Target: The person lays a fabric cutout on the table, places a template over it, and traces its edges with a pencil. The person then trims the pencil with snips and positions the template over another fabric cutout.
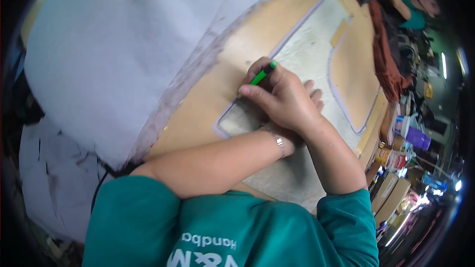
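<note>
My right hand (289, 101) is closed around a green and black pen (263, 73), its bright green end pointing up and away. The pen's tip is hidden by my thumb, close to the left edge of a shiny grey-white sheet (309, 44). My left hand (315, 97) reaches across beneath the right wrist; its fingertips show stretched out flat on that sheet, and the rest is mostly covered. Around the left wrist sits a metal bracelet or watch band (280, 144). Purple borders follow the sheet's edges, and a yellowish strip (339, 33) lies near its upper right.
Beneath the sheet is a tan surface (267, 22). A large pale sheet (114, 59) covers the left side. Dark red-brown material (388, 64) hangs along the far right edge. Tubs (418, 138) and boxes (391, 193) stand at right. Another person (413, 12) is at upper right.
</note>
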Motion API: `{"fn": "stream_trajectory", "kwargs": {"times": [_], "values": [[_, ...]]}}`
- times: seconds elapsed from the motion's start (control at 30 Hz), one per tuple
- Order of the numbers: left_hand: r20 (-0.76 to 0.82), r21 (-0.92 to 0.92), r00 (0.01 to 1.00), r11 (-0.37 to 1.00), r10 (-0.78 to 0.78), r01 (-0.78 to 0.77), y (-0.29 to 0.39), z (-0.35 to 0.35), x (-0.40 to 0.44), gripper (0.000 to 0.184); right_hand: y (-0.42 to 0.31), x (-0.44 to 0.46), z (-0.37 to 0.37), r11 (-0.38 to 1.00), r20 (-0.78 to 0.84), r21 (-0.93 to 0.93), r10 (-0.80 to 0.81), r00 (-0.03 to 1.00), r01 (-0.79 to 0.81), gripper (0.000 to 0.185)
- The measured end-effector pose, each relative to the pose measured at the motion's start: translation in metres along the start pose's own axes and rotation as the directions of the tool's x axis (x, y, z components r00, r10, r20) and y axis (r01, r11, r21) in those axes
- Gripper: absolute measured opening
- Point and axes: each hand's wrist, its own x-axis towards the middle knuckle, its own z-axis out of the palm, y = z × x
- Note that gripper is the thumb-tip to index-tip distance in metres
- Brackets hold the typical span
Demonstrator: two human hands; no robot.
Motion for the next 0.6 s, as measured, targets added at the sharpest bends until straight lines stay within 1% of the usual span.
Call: {"fn": "stream_trajectory", "kwargs": {"times": [0.03, 0.07, 0.1, 0.13, 0.17, 0.2, 0.27, 0.37, 0.47, 0.5, 0.53, 0.57, 0.6], "values": [[0.002, -0.163, 0.997, 0.984, -0.072, 0.071, 0.002, 0.003, 0.003, 0.057, 0.004, 0.005, -0.013, 0.999, -0.057, -0.027, 0.027, 0.998, -0.029, 0.016], [0.162, 0.052, 0.984, 0.996, -0.08, 0.072, 0.011, -0.014, 0.005, 0.058, 0.009, 0.015, -0.031, 0.999, -0.154, -0.026, 0.023, 0.988, -0.027, 0.016], [0.306, 0.269, 0.944, 0.962, -0.127, 0.042, 0.018, -0.031, 0.003, 0.06, 0.02, 0.026, -0.048, 1.0, -0.24, -0.013, 0.005, 0.971, -0.009, 0.016], [0.124, 0.216, 0.99, 0.975, -0.072, 0.044, 0.019, -0.032, 0.0, 0.063, 0.04, 0.042, -0.07, 0.99, -0.315, -0.141, -0.067, 0.947, 0.023, 0.015], [0.125, 0.211, 0.99, 0.977, -0.067, 0.039, 0.02, -0.032, 0.0, 0.064, 0.06, 0.058, -0.091, 0.999, -0.388, -0.029, -0.05, 0.92, 0.042, 0.014], [0.126, 0.208, 0.99, 0.977, -0.065, 0.037, 0.02, -0.032, 0.0, 0.064, 0.073, 0.072, -0.111, 0.997, -0.482, -0.042, -0.077, 0.873, 0.066, 0.014], [0.138, 0.209, 0.988, 0.977, -0.065, 0.035, 0.021, -0.035, 0.003, 0.063, 0.091, 0.099, -0.151, 0.996, -0.558, -0.072, -0.089, 0.825, 0.059, 0.013], [0.176, 0.218, 0.981, 0.975, -0.077, 0.038, 0.024, -0.039, 0.007, 0.063, 0.117, 0.137, -0.195, 0.988, -0.702, -0.154, -0.1, 0.705, -0.014, 0.012], [0.19, 0.24, 0.978, 0.97, -0.084, 0.036, 0.025, -0.04, 0.008, 0.061, 0.134, 0.16, -0.22, 0.94, -0.795, -0.338, -0.256, 0.55, -0.052, 0.015], [0.197, 0.243, 0.977, 0.969, -0.085, 0.036, 0.025, -0.04, 0.009, 0.061, 0.143, 0.161, -0.226, 0.971, -0.855, -0.23, -0.236, 0.462, 0.069, 0.015], [0.207, 0.244, 0.974, 0.969, -0.088, 0.036, 0.025, -0.04, 0.01, 0.06, 0.156, 0.158, -0.232, 0.972, -0.905, -0.128, -0.196, 0.376, 0.198, 0.015], [0.215, 0.245, 0.972, 0.969, -0.091, 0.037, 0.026, -0.04, 0.01, 0.06, 0.159, 0.151, -0.238, 0.942, -0.945, -0.039, -0.143, 0.295, 0.333, 0.015], [0.213, 0.246, 0.973, 0.969, -0.09, 0.036, 0.026, -0.04, 0.01, 0.06, 0.164, 0.136, -0.243, 0.884, -0.94, 0.141, -0.022, 0.34, 0.446, 0.015]]}}
